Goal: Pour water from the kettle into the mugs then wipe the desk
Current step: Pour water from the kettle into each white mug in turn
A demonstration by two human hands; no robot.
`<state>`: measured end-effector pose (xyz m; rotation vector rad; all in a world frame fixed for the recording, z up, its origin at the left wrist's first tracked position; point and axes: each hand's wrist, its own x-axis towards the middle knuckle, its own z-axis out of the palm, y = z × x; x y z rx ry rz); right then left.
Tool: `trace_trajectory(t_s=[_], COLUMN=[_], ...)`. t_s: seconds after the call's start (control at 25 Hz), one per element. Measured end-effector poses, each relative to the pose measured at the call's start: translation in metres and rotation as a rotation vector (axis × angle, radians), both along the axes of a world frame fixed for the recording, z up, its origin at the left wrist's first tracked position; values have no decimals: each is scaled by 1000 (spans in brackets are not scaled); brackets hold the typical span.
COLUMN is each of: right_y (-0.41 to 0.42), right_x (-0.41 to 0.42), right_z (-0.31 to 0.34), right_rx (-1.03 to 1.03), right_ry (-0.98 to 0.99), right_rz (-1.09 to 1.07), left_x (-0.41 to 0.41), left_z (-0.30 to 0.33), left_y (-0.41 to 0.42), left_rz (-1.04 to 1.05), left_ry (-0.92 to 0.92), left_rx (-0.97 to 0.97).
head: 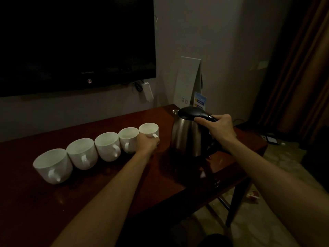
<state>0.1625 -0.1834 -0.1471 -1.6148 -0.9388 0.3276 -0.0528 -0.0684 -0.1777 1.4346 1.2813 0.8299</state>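
Observation:
Several white mugs stand in a diagonal row on the dark red-brown desk point(110, 186), from the nearest mug point(53, 165) at the left to the farthest mug point(148, 129) at the right. My left hand point(146, 142) grips the handle of that farthest mug. To its right stands a steel kettle point(188, 136) with a black lid and handle, upright on the desk. My right hand point(216, 128) is wrapped round the kettle's black handle. Whether the mugs hold water is too dim to tell.
A large dark television point(74, 41) hangs on the wall above the desk, with a white power strip point(147, 91) below its corner. A folded white card point(190, 82) leans behind the kettle. The desk's right edge drops to a tiled floor, and brown curtains point(300, 68) hang at the right.

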Motion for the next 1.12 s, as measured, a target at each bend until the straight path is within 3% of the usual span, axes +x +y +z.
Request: trace_trajectory(t_s=[0.12, 0.44, 0.84, 1.12], right_y=[0, -2, -5, -19], right_x=[1, 0, -1, -8], right_z=[1, 2, 4, 7], right_rx=[14, 26, 38, 44], right_ry=[11, -23, -11, -81], right_rz=[16, 51, 73, 86], left_x=[13, 43, 5, -26], left_z=[-2, -10, -24, -37], left_y=[2, -1, -14, -8], left_rz=[115, 252, 254, 55], left_ry=[-109, -241, 207, 264], left_rx=[-85, -94, 231, 433])
